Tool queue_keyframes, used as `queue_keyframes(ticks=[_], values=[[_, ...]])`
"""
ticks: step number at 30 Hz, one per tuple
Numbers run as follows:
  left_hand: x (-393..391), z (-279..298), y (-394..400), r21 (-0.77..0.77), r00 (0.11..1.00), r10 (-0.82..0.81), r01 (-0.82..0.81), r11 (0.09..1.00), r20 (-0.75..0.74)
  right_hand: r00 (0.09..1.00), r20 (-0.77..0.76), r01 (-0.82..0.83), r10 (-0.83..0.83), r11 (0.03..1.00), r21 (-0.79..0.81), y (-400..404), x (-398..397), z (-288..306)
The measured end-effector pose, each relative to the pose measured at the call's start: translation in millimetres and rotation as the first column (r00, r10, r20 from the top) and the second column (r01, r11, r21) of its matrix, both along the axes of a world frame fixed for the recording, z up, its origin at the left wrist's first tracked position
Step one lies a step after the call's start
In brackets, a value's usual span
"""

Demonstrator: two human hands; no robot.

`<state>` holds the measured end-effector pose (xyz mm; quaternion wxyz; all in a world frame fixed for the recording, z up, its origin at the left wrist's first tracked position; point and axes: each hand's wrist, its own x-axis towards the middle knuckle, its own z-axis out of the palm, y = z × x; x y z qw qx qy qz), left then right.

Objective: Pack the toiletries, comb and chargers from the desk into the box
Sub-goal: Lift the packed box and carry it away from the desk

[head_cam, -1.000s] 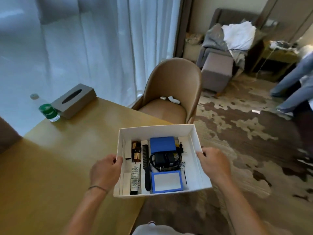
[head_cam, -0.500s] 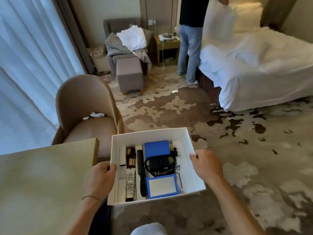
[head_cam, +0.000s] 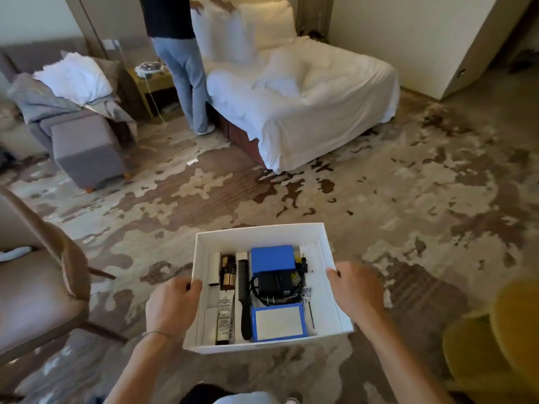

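Observation:
I hold a white open box (head_cam: 259, 233) in the air over the carpet. My left hand (head_cam: 172, 304) grips its left wall, my right hand (head_cam: 354, 290) its right wall. Inside lie a black comb (head_cam: 244, 298), a brown bottle (head_cam: 228, 272), a white tube (head_cam: 225, 319), a black charger (head_cam: 275, 284) with its cable, and two blue blocks, one (head_cam: 272, 258) behind the charger and one (head_cam: 278, 322) in front. The desk is out of view.
A tan chair (head_cam: 43, 287) stands at the left. Ahead are a grey ottoman (head_cam: 87, 150), an armchair heaped with linen (head_cam: 58, 88), a white bed (head_cam: 306, 106) and a person (head_cam: 180, 68) handling a pillow. A yellow object (head_cam: 495, 339) sits at the right.
The view has swung right, away from the desk and toward the bed. The box has left the desk and is carried over the carpet; both hands keep their grip.

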<state>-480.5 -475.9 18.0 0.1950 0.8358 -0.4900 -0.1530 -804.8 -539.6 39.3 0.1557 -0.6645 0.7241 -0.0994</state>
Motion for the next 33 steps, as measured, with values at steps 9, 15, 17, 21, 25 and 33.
queue_keyframes(ticks=[9,15,17,21,25,33], values=[[-151,6,-96,-0.013,0.938,-0.347,0.347,0.938,-0.009,0.933,0.096,0.346,-0.347,0.938,0.035,18,-148,-17],[-277,-3,-153,-0.023,0.842,-0.540,0.539,0.842,-0.007,0.806,0.099,0.579,-0.583,0.812,0.073,28,-253,-22],[-317,-8,-169,-0.018,0.812,-0.583,0.583,0.813,-0.027,0.763,0.089,0.636,-0.640,0.768,0.066,27,-286,-21],[-400,-19,-205,0.003,0.742,-0.665,0.668,0.744,-0.089,0.711,0.033,0.698,-0.702,0.712,0.077,21,-354,-23],[-476,-25,-230,0.009,0.669,-0.742,0.743,0.669,-0.054,0.639,0.052,0.760,-0.767,0.640,0.108,26,-417,-26],[-621,-27,-239,0.091,0.571,-0.817,0.820,0.565,-0.076,0.511,0.116,0.843,-0.851,0.523,0.124,46,-537,-31]])
